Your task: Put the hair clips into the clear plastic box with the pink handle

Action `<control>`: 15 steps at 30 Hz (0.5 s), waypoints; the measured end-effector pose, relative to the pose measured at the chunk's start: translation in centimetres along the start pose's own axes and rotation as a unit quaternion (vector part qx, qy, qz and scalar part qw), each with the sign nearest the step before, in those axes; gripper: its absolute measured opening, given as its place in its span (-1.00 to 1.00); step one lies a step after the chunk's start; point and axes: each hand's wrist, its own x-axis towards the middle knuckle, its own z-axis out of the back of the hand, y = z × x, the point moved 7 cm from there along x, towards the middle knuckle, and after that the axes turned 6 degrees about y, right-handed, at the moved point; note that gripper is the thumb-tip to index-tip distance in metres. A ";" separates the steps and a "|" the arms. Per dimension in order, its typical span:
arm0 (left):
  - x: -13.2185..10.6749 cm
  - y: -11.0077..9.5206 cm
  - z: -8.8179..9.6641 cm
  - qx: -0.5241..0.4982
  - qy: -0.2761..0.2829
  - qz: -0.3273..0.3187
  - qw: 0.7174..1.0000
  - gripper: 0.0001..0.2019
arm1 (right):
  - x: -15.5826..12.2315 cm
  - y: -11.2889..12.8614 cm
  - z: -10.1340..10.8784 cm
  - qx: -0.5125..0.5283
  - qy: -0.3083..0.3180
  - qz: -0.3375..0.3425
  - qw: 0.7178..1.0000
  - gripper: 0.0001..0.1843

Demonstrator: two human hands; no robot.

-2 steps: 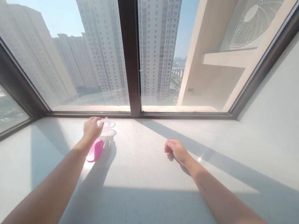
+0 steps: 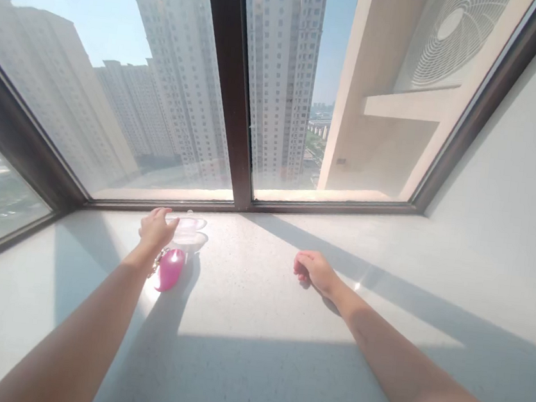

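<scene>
My left hand point(image 2: 158, 228) reaches over the far left part of the white sill, thumb and fingers apart, with nothing seen between them. Just right of its fingers lies a clear plastic piece with rounded lobes point(image 2: 192, 224); whether they touch I cannot tell. Nearer me is a glossy pink rounded object point(image 2: 171, 270), and a small metal chain point(image 2: 158, 262) shows between it and my left wrist, partly hidden by the wrist. My right hand point(image 2: 314, 269) rests on the sill to the right, its fingers curled in and nothing visible in them.
The speckled white sill point(image 2: 256, 303) carries bands of sunlight and shadow. Behind it stand the dark window frame point(image 2: 244, 179) and glass panes. A white wall point(image 2: 515, 190) closes off the right side. Outside are tall buildings and a fan unit point(image 2: 449, 28).
My left hand has shifted a little to the left, uncovering more of the pink object and the chain. My right hand has stayed nearly in place.
</scene>
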 end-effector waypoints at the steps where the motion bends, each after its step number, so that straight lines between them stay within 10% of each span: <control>1: 0.4 1.0 0.4 0.016 -0.002 0.018 1.000 -0.53 | 0.0 0.1 0.0 -0.001 0.001 0.001 1.000 -0.76; 15: -4.8 10.5 -1.8 0.049 0.127 -0.009 0.991 -0.48 | -0.1 0.1 0.0 -0.002 0.001 -0.002 1.000 -0.76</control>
